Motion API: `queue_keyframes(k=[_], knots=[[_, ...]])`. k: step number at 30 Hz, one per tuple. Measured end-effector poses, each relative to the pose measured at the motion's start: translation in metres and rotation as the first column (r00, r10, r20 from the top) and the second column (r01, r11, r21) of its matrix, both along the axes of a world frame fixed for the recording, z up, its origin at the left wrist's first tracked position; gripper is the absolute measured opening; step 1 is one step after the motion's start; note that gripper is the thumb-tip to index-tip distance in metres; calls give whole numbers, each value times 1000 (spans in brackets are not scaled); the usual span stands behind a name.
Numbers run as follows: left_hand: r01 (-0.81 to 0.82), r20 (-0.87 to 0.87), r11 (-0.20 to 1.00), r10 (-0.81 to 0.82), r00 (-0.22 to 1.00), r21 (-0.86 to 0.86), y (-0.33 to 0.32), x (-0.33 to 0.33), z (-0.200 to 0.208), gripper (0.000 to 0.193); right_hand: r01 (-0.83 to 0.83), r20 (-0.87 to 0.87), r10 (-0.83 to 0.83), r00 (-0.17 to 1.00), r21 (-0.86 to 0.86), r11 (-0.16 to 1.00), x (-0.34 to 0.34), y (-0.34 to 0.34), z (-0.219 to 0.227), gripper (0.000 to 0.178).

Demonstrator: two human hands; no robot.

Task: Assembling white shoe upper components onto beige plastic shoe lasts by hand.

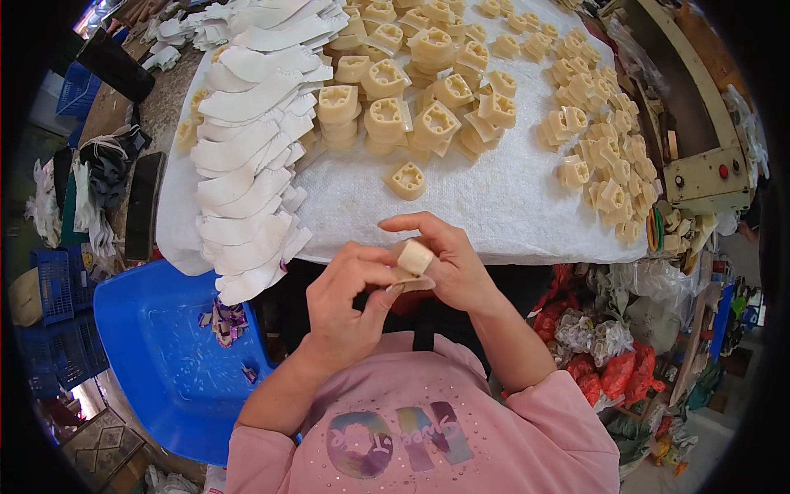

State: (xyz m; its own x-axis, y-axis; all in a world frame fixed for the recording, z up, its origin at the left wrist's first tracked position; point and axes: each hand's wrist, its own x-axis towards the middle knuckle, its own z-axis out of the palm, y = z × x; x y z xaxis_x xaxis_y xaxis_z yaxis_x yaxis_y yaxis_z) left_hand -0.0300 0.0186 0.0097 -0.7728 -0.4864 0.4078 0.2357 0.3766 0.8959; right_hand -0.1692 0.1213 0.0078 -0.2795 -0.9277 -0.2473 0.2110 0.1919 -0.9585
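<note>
So a small cream-coloured block with a smooth rounded face (414, 258) is being held up between both hands, just off the near edge of the tabletop. It's pinched at its left side by the fingertips and thumb of the left hand (350, 284), and it's backed by the right hand (453, 267), whose index finger is stuck out, curved and clear of it. A thin pale flap (418, 283) is caught under the block by the left thumb; whether it's part of the block, I can't tell.

The tabletop is covered with a white woven plastic sheet (502, 222), and its near edge is left bare in front of the hands. The only thing parked in that strip is a single cream block with holes in its top (406, 180), so decent room is left around it.

Further back it's crowded: a stacked heap of cream blocks with holed tops (387, 119) is piled mid-table, and the right edge is lined with a loose spread of cream blocks (613, 169). A bare lane is left between the two.

The left side is taken up by a long overlapping row of curved flat white pieces (247, 173), its near end poking past the edge. Below that corner, a blue plastic tub (177, 370) can be seen, with crumpled purple scraps (226, 323) inside.
</note>
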Motion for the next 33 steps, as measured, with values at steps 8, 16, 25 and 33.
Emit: queue_keyframes(k=[8,16,25,33], knots=[[-72,15,750,82,997,657,4,-3,0,15,29,-298,-151,942,-377,926,7,-3,-3,22],[-92,38,805,86,996,586,7,-4,1,14,207,-317,-328,890,-360,910,17,-9,1,17],[-233,74,971,237,969,-58,-5,-4,9,14,66,-464,-353,813,-529,846,12,-3,-3,14],[-111,-152,925,59,987,-363,-15,4,-5,24,35,-72,-62,996,-324,945,-5,4,9,49]])
